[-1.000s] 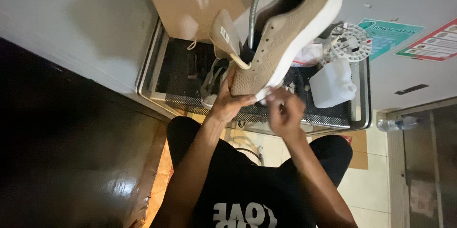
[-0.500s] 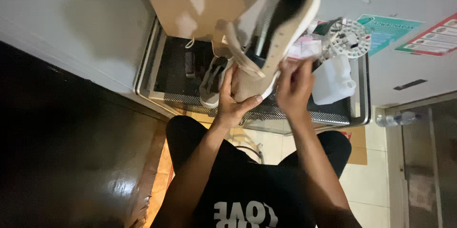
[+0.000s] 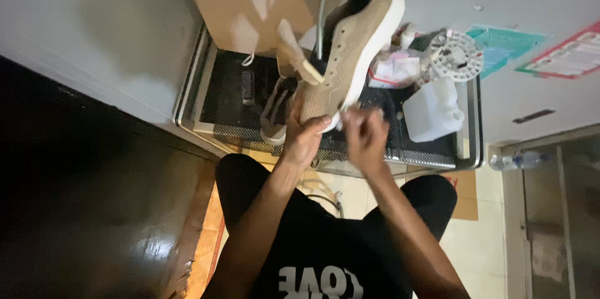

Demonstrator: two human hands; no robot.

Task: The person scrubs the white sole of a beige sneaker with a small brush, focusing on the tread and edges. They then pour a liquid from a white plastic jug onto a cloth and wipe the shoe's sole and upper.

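Note:
My left hand (image 3: 305, 141) grips the toe end of a tan knit shoe (image 3: 350, 49) with a white sole, holding it upright over a metal rack. The heel points away from me, the tongue hangs loose, and a grey curved piece sticks out of the opening. My right hand (image 3: 365, 136) is at the white sole edge by the toe with its fingers bunched together. I cannot tell whether it pinches something small. A second tan shoe (image 3: 275, 111) lies in the rack below.
The metal rack (image 3: 206, 86) has a black mesh floor. On its right side stand a white plastic jug (image 3: 431, 111), a white round perforated disc (image 3: 455, 55) and crumpled packets (image 3: 390, 68). Brown cardboard (image 3: 237, 5) leans behind. A plastic bottle (image 3: 519, 160) lies on the floor at right.
The shoe was turned sole-on half a second ago with my right hand up on the sole. It has now turned back side-on, and my right hand has dropped to the toe.

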